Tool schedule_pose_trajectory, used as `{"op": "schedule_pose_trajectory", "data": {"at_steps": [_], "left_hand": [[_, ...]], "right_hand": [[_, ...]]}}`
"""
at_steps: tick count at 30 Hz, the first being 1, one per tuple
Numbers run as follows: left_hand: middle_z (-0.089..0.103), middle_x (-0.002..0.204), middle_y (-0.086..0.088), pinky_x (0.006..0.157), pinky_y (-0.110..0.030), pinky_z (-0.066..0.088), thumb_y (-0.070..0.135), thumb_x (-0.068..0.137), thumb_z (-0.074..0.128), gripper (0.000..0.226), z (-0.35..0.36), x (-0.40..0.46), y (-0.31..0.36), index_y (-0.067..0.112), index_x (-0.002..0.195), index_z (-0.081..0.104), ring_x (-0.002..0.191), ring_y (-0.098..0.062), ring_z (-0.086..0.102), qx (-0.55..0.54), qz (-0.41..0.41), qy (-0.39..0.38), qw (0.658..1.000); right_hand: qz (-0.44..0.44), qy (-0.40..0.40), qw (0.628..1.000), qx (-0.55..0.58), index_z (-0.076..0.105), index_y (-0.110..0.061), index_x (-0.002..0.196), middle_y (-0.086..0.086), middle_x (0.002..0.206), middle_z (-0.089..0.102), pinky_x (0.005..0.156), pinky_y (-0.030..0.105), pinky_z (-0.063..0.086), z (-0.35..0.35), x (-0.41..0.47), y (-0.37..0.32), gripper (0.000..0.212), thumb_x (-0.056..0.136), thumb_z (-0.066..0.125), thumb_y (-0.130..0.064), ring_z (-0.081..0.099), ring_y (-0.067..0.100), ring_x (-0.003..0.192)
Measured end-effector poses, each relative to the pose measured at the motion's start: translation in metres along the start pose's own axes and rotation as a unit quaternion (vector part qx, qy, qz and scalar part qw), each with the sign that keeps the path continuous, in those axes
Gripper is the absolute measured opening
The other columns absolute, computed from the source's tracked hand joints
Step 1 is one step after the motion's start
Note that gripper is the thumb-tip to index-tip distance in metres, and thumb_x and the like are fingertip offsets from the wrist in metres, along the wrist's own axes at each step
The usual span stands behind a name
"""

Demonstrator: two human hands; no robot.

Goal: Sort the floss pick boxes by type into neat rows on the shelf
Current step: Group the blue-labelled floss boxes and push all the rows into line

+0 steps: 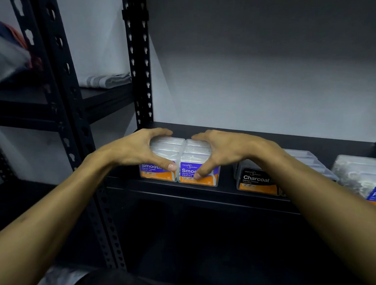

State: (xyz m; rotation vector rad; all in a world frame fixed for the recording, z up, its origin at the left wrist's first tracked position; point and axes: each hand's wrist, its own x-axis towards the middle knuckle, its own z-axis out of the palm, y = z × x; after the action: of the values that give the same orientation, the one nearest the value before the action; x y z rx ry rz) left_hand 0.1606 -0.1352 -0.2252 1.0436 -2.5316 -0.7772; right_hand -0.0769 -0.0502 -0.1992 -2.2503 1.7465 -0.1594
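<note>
Two black shelving units (257, 137), white wall (254, 65)

Two clear boxes with purple-and-orange "Smooth" labels (177, 164) stand side by side, touching, at frame centre near the front edge of the black shelf (225, 136). Right of them, apart, stands a black-labelled "Charcoal" box (256, 181). At the far right edge sits a blue-labelled box (363, 176), partly cut off.

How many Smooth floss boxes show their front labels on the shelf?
2: left Smooth box under the left hand, right Smooth box under the right hand. Others behind may be hidden.
</note>
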Motion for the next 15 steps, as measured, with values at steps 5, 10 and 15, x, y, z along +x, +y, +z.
{"op": "schedule_pose_trajectory", "data": {"at_steps": [5,10,15], "left_hand": [[0.044,0.151,0.016,0.102,-0.016,0.038,0.056,0.056,0.089,0.116,0.001,0.000,0.002,0.027,0.154,0.034,0.126,0.000,0.052,0.003,-0.006,0.002,1.000],[0.036,0.156,0.015,0.100,-0.015,0.035,0.060,0.059,0.085,0.115,0.001,-0.010,0.013,0.030,0.155,0.029,0.130,0.000,0.045,-0.018,-0.004,0.034,0.999],[0.032,0.159,0.017,0.113,-0.030,0.031,0.077,0.065,0.070,0.098,0.004,-0.026,0.037,0.041,0.149,0.037,0.141,-0.003,0.034,-0.022,0.034,0.124,0.991]], "right_hand": [[0.011,0.010,1.000,-0.009,0.057,-0.025,0.120,-0.007,0.106,0.061,0.090,0.038,0.056,0.002,-0.002,-0.003,0.071,0.063,0.089,-0.052,0.064,0.012,0.095],[0.039,0.024,0.999,-0.016,0.026,-0.026,0.156,0.000,0.154,0.032,0.115,0.040,0.036,0.000,-0.014,-0.003,0.114,0.064,0.076,-0.071,0.036,0.019,0.140],[0.034,0.126,0.991,0.039,0.024,-0.032,0.157,-0.004,0.162,0.026,0.112,0.035,0.032,-0.018,-0.062,0.006,0.106,0.067,0.059,-0.074,0.030,0.016,0.146]]}}
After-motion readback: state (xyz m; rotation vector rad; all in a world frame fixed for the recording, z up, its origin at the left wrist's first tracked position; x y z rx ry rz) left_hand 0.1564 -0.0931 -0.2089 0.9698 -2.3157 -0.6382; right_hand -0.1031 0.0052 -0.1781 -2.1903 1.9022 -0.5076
